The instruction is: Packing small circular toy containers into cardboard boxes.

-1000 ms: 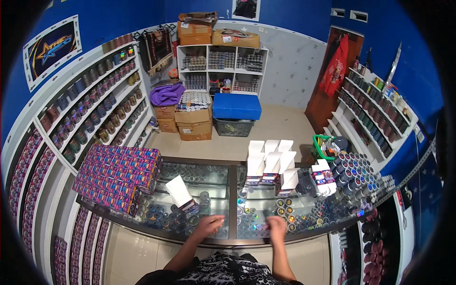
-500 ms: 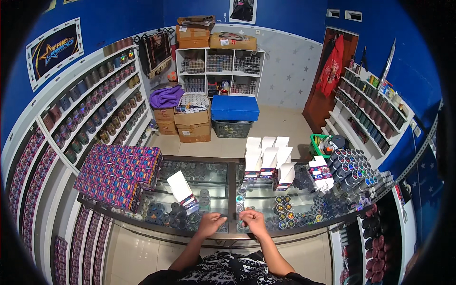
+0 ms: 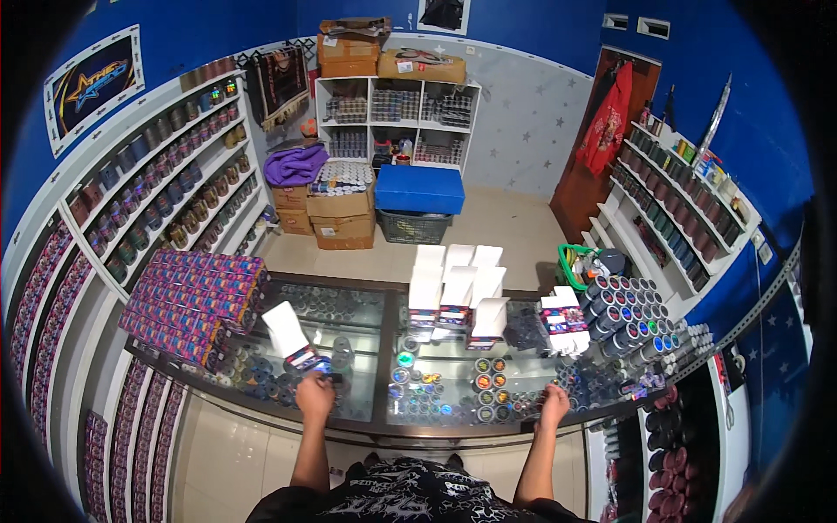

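Observation:
My left hand (image 3: 315, 397) is closed at the lower end of an open box (image 3: 288, 329). The box is white inside, with a dark, colourful printed end and its flap raised. A small dark thing shows by those fingertips; I cannot make out whether they grip it. My right hand (image 3: 553, 406) is over the right part of the glass counter, fingers drawn together near small round pieces. What is in them, if anything, is too small to tell. Between the hands, round tubs with yellow and orange lids (image 3: 491, 381) stand in two columns.
Upright open boxes (image 3: 453, 292) are grouped behind the tubs. Stacked purple patterned boxes (image 3: 187, 305) cover the counter's left end. Black cylindrical containers (image 3: 623, 314) and a green basket (image 3: 575, 268) are on the right. The glass counter (image 3: 357, 410) has a dark frame.
My hands have moved apart: the left to the open box, the right across to the counter's right part. The whole view has shifted slightly; the boxes stay in their places.

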The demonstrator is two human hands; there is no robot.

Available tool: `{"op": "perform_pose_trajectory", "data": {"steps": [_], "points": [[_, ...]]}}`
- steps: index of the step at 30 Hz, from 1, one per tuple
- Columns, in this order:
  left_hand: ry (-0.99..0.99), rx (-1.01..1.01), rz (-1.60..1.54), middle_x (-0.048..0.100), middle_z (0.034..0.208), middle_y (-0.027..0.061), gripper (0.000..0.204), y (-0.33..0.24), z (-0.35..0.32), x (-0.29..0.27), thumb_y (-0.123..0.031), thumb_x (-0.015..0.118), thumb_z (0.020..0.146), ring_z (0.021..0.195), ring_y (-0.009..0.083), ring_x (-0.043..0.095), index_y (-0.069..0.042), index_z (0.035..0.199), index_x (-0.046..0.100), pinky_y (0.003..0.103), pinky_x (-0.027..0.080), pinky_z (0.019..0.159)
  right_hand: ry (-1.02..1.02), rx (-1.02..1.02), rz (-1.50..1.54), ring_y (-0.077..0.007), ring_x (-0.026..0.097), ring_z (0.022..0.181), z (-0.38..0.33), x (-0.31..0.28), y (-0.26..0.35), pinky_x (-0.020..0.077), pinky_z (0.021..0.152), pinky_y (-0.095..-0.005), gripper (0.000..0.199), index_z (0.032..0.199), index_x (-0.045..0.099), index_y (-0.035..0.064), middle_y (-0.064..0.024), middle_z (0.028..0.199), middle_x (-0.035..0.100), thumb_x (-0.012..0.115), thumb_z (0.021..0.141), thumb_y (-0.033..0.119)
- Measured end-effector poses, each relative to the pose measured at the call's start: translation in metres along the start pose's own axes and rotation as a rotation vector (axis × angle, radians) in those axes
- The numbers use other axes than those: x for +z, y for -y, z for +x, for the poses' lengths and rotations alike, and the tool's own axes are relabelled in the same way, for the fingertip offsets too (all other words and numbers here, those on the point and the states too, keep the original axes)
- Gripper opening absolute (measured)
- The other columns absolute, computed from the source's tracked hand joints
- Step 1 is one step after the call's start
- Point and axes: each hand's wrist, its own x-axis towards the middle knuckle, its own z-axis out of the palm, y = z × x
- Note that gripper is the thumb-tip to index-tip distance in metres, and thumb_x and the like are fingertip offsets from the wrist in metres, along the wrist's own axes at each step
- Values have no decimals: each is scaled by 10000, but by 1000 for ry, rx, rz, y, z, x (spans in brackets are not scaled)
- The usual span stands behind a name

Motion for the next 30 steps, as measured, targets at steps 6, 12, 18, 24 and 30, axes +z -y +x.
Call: {"op": "perform_pose_trajectory", "data": {"steps": [6,12,18,24,30], "points": [[-208,-43,74,667,762,175,190,-14,-3,24,-80,654,737,775,364,661,-64,925,677,453,504,697,-313,-310,-269,-124,561,706,112,-114,-5,459,671,-265,83,851,662,4,-32,795,650,648,773,26],[-193,-139,2,655,970,144,263,-61,-37,26,-104,697,734,934,355,629,-56,990,661,446,488,797,-530,-342,-789,-367,563,1077,176,-197,18,426,951,-424,365,1077,623,6,-208,1146,606,698,726,74],[-260,-49,24,638,981,167,280,-88,-57,35,-122,709,728,955,369,611,-37,990,657,438,480,818,-533,-176,-1059,-386,632,971,193,-209,42,495,834,-468,341,1006,698,8,-224,1013,656,771,725,187],[-265,-36,-23,650,975,182,264,-101,-60,32,-124,715,735,941,373,616,-4,965,662,420,482,837,-535,-135,-1092,-391,651,928,187,-204,51,511,804,-461,280,954,717,-4,-230,964,675,767,737,166],[-258,-45,-36,647,958,182,249,-99,-49,28,-133,720,736,915,381,617,-12,948,670,430,481,799,-466,-166,-1115,-392,647,920,191,-216,34,506,837,-445,258,902,722,5,-234,950,668,732,755,217]]}}
